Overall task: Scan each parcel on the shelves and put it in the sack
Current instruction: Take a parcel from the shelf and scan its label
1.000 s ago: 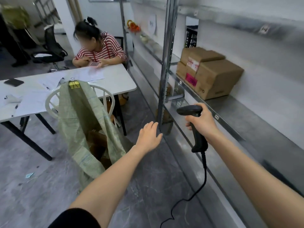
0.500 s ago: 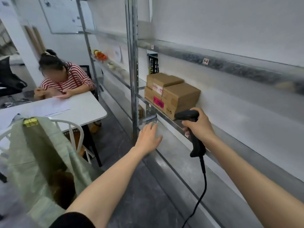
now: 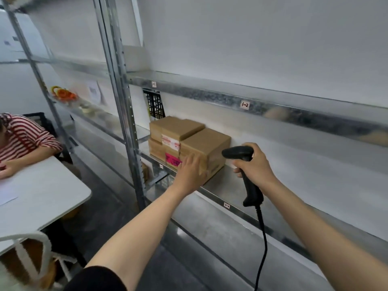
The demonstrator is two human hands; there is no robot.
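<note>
Room: a pale wall (image 3: 252, 38) is seen behind and to the right of the metal upright (image 3: 117, 80); a dark grey floor (image 3: 109, 217) lies at the upright's foot.
Shelving: galvanised shelves are carried by the upright and run off to its right; the upper shelf edge (image 3: 210, 95) bears a tag reading "1-2" (image 3: 244, 105).
Table: a white table (image 3: 42, 196) is set left of the upright, and a person in a red-and-white striped top (image 3: 25, 137) is leaning on it.
Parcels: brown cardboard boxes are grouped on the middle shelf (image 3: 231, 185), just right of the upright. The large parcel (image 3: 206, 147) is plain; the stacked parcels (image 3: 176, 127) between it and the upright carry a white label and a pink one.
Scanner: a black corded scanner (image 3: 251, 185) is held upright, right of the parcels, its head turned toward the upright.
Left hand: the left hand (image 3: 189, 173) is spread, fingers straight, laid against the large parcel's front.
Right hand: the right hand (image 3: 256, 166) is wrapped round the scanner's grip.
</note>
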